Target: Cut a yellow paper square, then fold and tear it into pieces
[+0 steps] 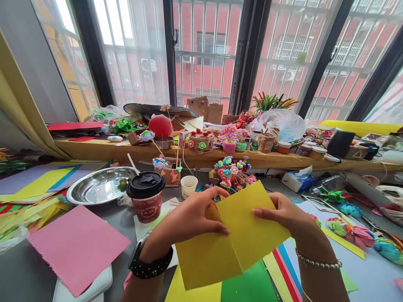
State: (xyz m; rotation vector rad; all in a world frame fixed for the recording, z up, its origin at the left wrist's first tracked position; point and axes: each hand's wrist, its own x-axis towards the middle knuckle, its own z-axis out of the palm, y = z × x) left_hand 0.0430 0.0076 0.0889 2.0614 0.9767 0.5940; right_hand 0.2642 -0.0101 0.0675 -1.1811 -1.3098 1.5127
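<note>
A yellow sheet of paper [252,239] with a crease across its middle is held up between both hands. My left hand [198,214] pinches it near the crease, its thumb on the front face. On the right part of the sheet, the thumb of my right hand [283,212] presses the front, with the fingers partly hidden behind. Below the held paper lie a green sheet [248,285] and another yellow sheet [192,291]. A pink square sheet [80,249] rests on a white object at the left.
A lidded coffee cup [146,205] and a white paper cup [189,187] stand behind my left hand. At the left is a metal tray [91,184]. Crochet flowers [231,172], a tissue box [297,180] and several crafts occupy the back. Scissors and coloured paper lie at the right.
</note>
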